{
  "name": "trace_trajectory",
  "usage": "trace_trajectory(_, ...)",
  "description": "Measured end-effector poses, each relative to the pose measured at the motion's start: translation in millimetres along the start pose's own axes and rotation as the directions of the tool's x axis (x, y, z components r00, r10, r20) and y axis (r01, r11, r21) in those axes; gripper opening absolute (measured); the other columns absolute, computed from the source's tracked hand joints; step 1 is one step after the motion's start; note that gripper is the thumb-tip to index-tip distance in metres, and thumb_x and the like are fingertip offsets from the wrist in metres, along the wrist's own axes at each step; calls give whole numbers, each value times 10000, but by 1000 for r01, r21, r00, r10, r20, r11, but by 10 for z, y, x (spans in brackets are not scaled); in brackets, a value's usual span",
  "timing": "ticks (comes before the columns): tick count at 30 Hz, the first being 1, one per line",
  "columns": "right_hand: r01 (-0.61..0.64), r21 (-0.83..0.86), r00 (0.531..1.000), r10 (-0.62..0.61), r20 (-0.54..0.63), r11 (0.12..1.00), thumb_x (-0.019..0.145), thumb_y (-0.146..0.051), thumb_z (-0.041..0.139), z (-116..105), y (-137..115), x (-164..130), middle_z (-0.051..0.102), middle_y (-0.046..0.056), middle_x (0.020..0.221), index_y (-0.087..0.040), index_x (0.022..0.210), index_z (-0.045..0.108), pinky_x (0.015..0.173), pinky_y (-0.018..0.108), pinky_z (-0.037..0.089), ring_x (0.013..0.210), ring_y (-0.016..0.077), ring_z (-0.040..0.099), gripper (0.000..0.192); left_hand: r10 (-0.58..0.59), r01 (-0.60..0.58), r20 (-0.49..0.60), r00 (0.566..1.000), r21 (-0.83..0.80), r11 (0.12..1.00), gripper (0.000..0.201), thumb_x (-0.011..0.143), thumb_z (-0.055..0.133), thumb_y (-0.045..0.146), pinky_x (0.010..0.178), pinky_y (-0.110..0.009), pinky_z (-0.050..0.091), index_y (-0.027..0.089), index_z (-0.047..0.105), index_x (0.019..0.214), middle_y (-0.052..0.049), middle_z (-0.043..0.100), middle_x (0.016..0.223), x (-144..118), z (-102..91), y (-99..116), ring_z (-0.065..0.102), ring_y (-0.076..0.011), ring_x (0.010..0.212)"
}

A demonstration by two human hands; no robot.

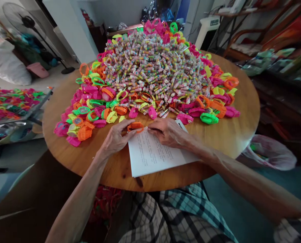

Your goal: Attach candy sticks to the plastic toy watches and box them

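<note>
My left hand (117, 136) has its thumb and fingers closed around an orange plastic toy watch (135, 126), just above the near side of the pile. Close by on the right, my right hand (167, 132) is pinched at a small pale bit beside the watch, too small to make out. Both hands are over a printed sheet of paper (146, 158), which lies on the round wooden table (112, 177). Beyond them rises a large heap of small wrapped candy rolls (150, 64), ringed by pink, green, yellow and orange toy watches (88, 101).
On the left a low surface bears more colourful toy watches (14, 101). A plastic bag (274, 155) with coloured pieces hangs or stands at the table's right. A standing fan (28, 22), a pink bin (38, 70) and a wooden chair (246, 47) are farther back.
</note>
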State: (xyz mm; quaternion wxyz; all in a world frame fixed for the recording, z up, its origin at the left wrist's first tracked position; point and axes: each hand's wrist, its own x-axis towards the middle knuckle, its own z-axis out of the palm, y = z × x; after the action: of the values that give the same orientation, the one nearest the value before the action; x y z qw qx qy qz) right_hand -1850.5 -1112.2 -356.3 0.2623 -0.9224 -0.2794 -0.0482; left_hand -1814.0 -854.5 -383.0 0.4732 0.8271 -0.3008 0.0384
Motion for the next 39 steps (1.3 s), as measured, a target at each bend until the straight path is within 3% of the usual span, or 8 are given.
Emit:
trace_trajectory(5,31,16,999,-31,-8,999,1066,-252,445,41,-16,-4,640,62,812,-139,907,720,685,307,322,717,151,494,337,-17,18,23,1000,-42,999,425,949,716,420,1019,-417,592,210,701,1318,-116,752,1256,-14,29,-2,720,-253,1153)
trace_trajectory(8,49,15,999,-49,10,999,1085,-274,420,67,-26,-12,668,82,890,-143,973,724,723,308,352,777,164,532,349,-12,12,-1,1000,-27,1000,414,940,722,436,1030,-421,587,218,716,1292,-112,751,1267,-30,35,-8,716,-261,1167)
trace_trajectory(19,88,-224,995,-76,59,971,1090,-211,355,132,-79,-30,663,124,1009,-114,1167,690,771,339,401,872,207,570,357,56,-55,-20,998,65,996,367,957,696,404,1033,-436,585,219,738,1271,-108,770,1224,-33,36,10,726,-265,1128)
trace_trajectory(24,116,-349,990,-78,121,930,1088,-201,351,129,-132,20,681,130,1021,-118,1109,701,781,366,417,879,221,563,360,58,-59,15,998,69,996,350,975,679,371,1027,-431,586,215,741,1281,-112,764,1227,-41,33,19,721,-265,1131)
trace_trajectory(29,201,-443,972,-122,200,874,1021,-131,423,146,-141,104,670,114,927,-119,975,705,689,379,397,821,230,554,285,33,-39,57,998,108,993,324,988,657,347,971,-432,596,242,758,1278,-104,768,1181,-31,0,49,710,-268,1089)
trace_trajectory(33,281,-467,958,-215,189,839,1020,-108,405,177,-113,102,664,112,912,-142,930,707,632,392,390,824,245,554,316,31,-42,96,995,123,992,283,1012,625,331,952,-431,596,251,763,1246,-99,762,1180,-5,-36,90,701,-252,1074)
trace_trajectory(39,246,-458,967,-184,176,854,1036,-134,442,207,-135,85,669,109,953,-147,978,713,674,400,456,856,246,572,277,73,-86,91,993,150,985,306,1015,625,329,928,-396,595,257,713,1299,-87,749,1191,-27,-52,62,708,-243,1074)
